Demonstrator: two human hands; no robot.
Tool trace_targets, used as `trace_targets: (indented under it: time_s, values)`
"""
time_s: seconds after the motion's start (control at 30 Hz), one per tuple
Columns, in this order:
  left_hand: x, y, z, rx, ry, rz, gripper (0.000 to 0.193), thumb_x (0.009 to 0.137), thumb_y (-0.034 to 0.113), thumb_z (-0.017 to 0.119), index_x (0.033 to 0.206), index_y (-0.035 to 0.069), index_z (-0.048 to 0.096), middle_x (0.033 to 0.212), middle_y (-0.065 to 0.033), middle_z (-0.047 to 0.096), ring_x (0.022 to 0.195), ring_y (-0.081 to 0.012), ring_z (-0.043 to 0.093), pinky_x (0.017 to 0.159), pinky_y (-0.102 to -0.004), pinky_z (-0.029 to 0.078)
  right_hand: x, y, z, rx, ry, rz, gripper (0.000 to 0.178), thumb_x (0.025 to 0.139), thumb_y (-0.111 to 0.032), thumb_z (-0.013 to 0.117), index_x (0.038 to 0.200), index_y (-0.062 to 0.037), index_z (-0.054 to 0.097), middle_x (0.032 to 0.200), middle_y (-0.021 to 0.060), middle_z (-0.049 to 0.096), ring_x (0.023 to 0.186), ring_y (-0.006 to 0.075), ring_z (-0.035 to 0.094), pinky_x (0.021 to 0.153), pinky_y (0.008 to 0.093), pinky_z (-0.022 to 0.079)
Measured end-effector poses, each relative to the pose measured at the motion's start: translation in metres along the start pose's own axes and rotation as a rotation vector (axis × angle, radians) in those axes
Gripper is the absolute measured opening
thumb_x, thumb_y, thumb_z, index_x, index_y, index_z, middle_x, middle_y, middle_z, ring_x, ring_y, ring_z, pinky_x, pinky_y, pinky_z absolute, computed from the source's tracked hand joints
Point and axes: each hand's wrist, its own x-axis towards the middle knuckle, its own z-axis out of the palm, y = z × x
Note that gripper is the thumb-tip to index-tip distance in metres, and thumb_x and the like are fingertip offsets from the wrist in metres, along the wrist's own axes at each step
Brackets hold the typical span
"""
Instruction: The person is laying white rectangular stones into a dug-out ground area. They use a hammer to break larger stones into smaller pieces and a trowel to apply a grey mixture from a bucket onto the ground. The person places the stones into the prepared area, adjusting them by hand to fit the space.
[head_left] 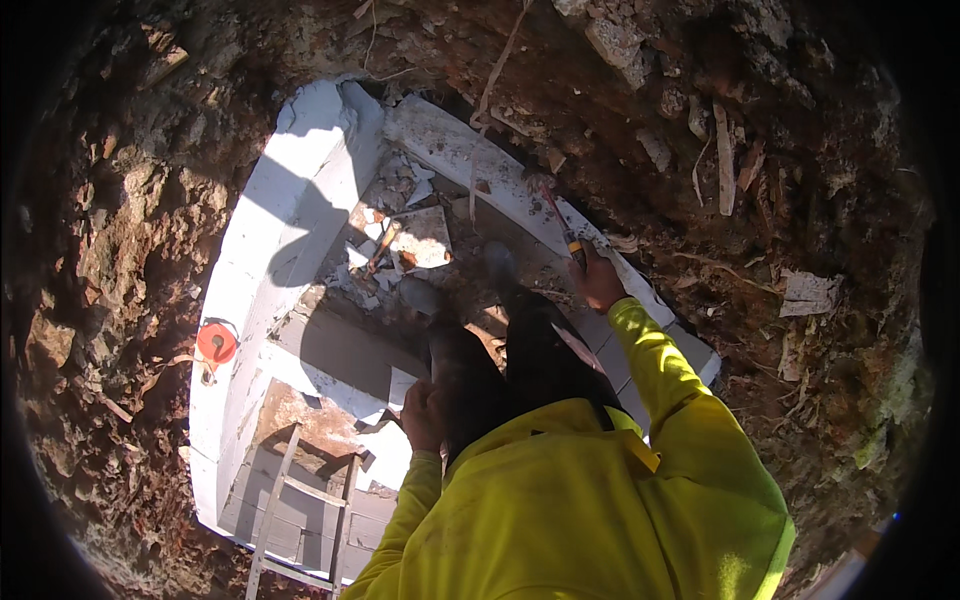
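My right hand point(598, 280) is closed round the yellow-and-black handle of a hand tool point(573, 246). The tool's reddish front end reaches to the top of the right-hand white block wall point(520, 190); its exact kind is blurred. My left hand point(421, 415) is beside my left leg, fingers curled, and nothing shows in them. Between the walls, a wooden-handled tool point(383, 247) lies on broken white pieces and a flat, dirt-stained slab point(424, 236). My feet stand just near this rubble.
A metal ladder point(300, 490) leans at the lower left inside the walls. On the left wall's top point(235, 290) sits a round red-orange object point(216, 343). Rough earth banks point(790, 230) with roots and stones surround the walls. A pale root point(490, 95) hangs over the far wall.
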Motion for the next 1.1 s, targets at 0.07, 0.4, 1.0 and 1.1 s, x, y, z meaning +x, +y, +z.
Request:
trace_targets:
  time_s: [0.07,0.4,1.0,1.1]
  values:
    - [0.009,-0.004,-0.003,-0.069,-0.004,-0.047,0.016,0.084,0.009,0.055,0.098,0.001,0.06,0.091,-0.0148,0.064,0.082,-0.0314,0.064,0.074,-0.039,0.051,-0.011,-0.054,-0.006,0.035,0.158,-0.397,0.055,0.093,-0.033,0.057,0.134,-0.0007,0.039,0.089,0.0288,0.064,0.082,0.0473,0.063,0.073,0.0512,0.05]
    - [-0.038,-0.012,0.002,-0.021,0.205,-0.124,0.028,0.085,0.004,0.055,0.112,-0.002,0.059,0.099,-0.0136,0.067,0.086,-0.0234,0.067,0.08,-0.0333,0.052,0.109,-0.055,0.006,-0.142,0.247,-0.437,0.041,0.09,-0.03,0.063,0.113,0.0002,0.051,0.08,0.023,0.065,0.075,0.0431,0.065,0.065,0.0494,0.05]
    - [-0.09,-0.012,0.017,-0.104,0.24,-0.256,0.033,0.085,0.007,0.054,0.117,-0.002,0.058,0.103,-0.0141,0.065,0.091,-0.0217,0.065,0.082,-0.0321,0.051,-0.015,-0.143,-0.003,-0.035,0.034,-0.716,0.038,0.091,-0.032,0.062,0.11,-0.001,0.05,0.083,0.026,0.063,0.075,0.0458,0.061,0.063,0.0495,0.047]
    - [-0.086,-0.03,0.035,-0.333,0.238,-0.276,0.033,0.086,0.006,0.055,0.118,-0.003,0.058,0.103,-0.0134,0.064,0.091,-0.0215,0.065,0.081,-0.0312,0.051,0.001,-0.131,-0.019,-0.01,0.184,-0.827,0.037,0.091,-0.032,0.062,0.109,-0.0025,0.05,0.085,0.0284,0.063,0.079,0.048,0.061,0.066,0.0501,0.049]
